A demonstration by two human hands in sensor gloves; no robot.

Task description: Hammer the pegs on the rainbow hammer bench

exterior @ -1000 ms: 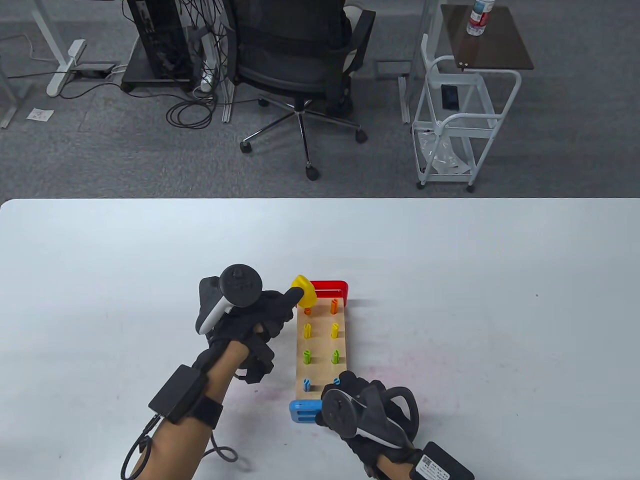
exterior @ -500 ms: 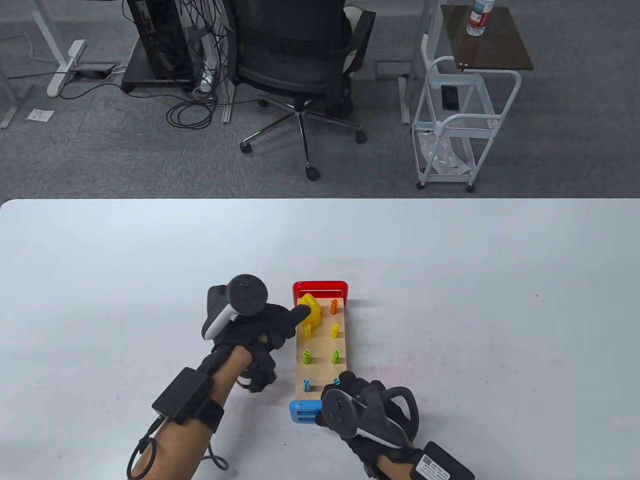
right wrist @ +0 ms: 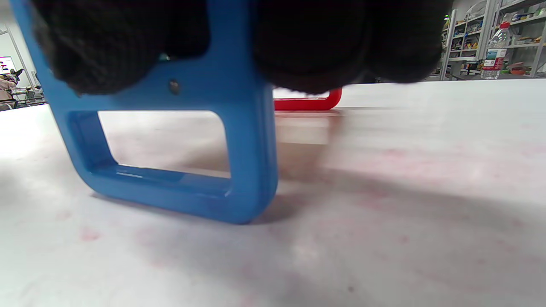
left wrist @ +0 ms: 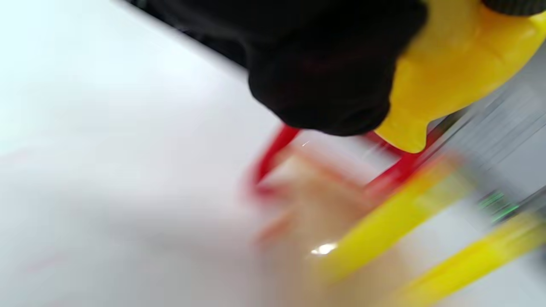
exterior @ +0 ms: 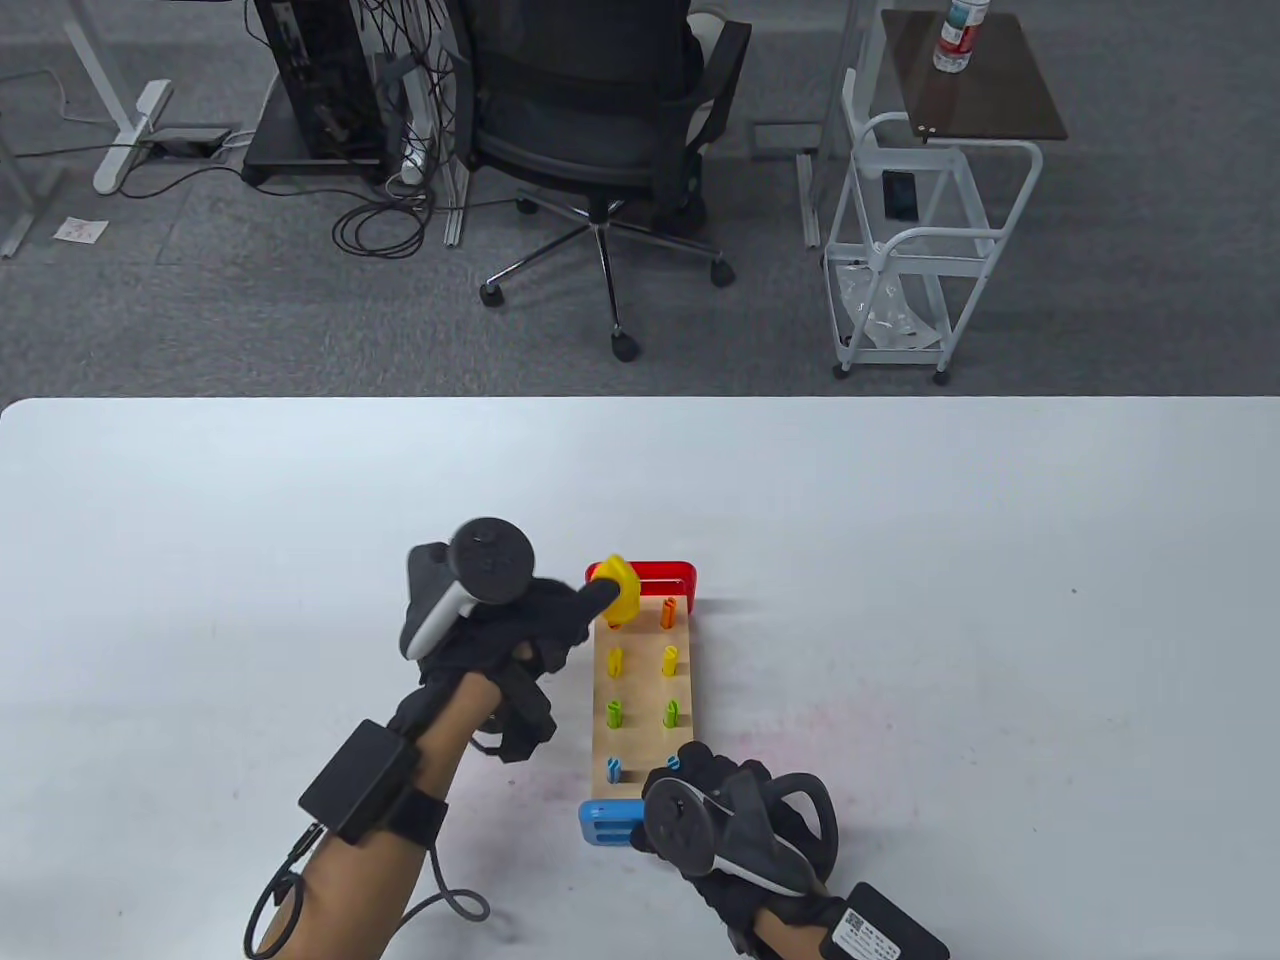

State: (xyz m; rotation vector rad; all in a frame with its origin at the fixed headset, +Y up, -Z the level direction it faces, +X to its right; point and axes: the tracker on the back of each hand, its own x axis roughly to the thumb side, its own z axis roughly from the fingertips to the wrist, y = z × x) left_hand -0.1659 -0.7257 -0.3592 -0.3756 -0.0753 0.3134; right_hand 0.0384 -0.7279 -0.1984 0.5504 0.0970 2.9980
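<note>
mostly wooden bench, coloured pegs upright; left hand grips yellow hammer.

An office that doubles as a lab or test room. Grey carpet covers the floor beyond the white tabletop. At twelve o'clock stands a black swivel chair on castors; at eleven o'clock, a computer tower with tangled cables and a power strip. At one o'clock stands a white rolling cart carrying a bottle. The right wrist view shows storage shelves stocked with goods.
</note>
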